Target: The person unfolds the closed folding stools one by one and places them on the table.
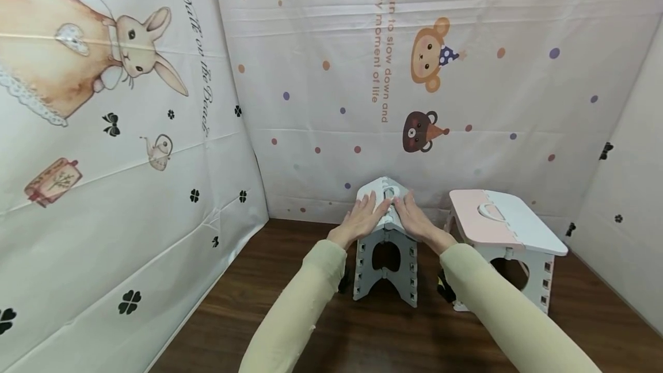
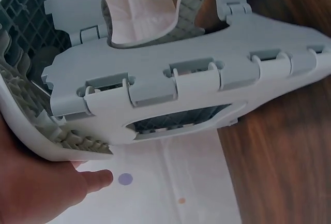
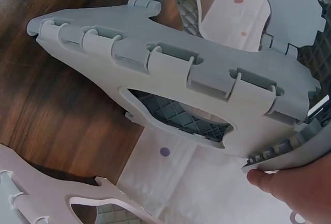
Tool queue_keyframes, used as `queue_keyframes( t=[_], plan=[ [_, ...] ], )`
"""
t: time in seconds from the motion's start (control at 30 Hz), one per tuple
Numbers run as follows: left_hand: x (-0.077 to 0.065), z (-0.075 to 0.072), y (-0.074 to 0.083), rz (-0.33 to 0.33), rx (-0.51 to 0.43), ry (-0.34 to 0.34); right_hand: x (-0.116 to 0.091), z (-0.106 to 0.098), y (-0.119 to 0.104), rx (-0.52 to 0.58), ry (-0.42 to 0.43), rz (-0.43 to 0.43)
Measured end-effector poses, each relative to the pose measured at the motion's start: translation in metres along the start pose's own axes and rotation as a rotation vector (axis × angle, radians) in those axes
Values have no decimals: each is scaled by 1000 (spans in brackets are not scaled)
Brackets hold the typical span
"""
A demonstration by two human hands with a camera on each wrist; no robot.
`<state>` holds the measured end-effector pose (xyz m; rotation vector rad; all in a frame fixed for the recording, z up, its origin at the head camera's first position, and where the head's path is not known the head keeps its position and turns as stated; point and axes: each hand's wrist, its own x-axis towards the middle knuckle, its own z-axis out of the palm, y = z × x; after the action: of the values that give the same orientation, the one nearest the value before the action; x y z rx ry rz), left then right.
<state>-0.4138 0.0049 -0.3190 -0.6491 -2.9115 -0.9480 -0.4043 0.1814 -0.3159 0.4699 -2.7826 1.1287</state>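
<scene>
A small grey-and-white folding step stool point(image 1: 365, 266) stands on the floor, partly folded, its two top halves sloping from a raised middle like a roof. My left hand point(image 1: 359, 219) rests on the left half of the top with fingers extended. On the right half lies my right hand point(image 1: 418, 222), also with extended fingers; both thumbs reach toward the handle slot at the ridge. In the left wrist view, the stool's hinged side point(image 2: 150, 61) shows the ribbed underside and leg cutouts. The right wrist view has the right thumb point(image 3: 266, 180) at the top's edge.
A second folding stool point(image 1: 541, 220), pink and white with a handle, stands unfolded to the right; its pink side point(image 3: 41, 182) appears in the right wrist view. Printed cloth walls point(image 1: 321, 108) rise behind and beside the dark wood floor point(image 1: 233, 298).
</scene>
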Motion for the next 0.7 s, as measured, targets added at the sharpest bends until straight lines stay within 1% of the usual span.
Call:
queue_keyframes(
  t=[0.07,0.1,0.27,0.33,0.43,0.57,0.63,0.7],
  plan=[
    [1,-1,1,1,42,0,-1,-1,-2,-30,12,-9],
    [1,-3,2,1,75,-1,-2,-2,-4,-65,20,-10],
    [0,-7,6,-18,306,-21,-3,-1,-10,-350,41,-28],
    [0,-6,6,-23,360,-32,-4,0,-11,-430,46,-27],
    [0,-3,6,-25,365,-39,-6,0,-11,-439,45,-9],
    [0,0,6,-29,361,-33,-6,2,-8,-410,64,-2],
    [1,0,6,-26,363,-23,-6,2,-6,-408,104,-13],
    [1,2,6,-18,384,-2,-7,3,-4,-418,170,-27]
  ],
)
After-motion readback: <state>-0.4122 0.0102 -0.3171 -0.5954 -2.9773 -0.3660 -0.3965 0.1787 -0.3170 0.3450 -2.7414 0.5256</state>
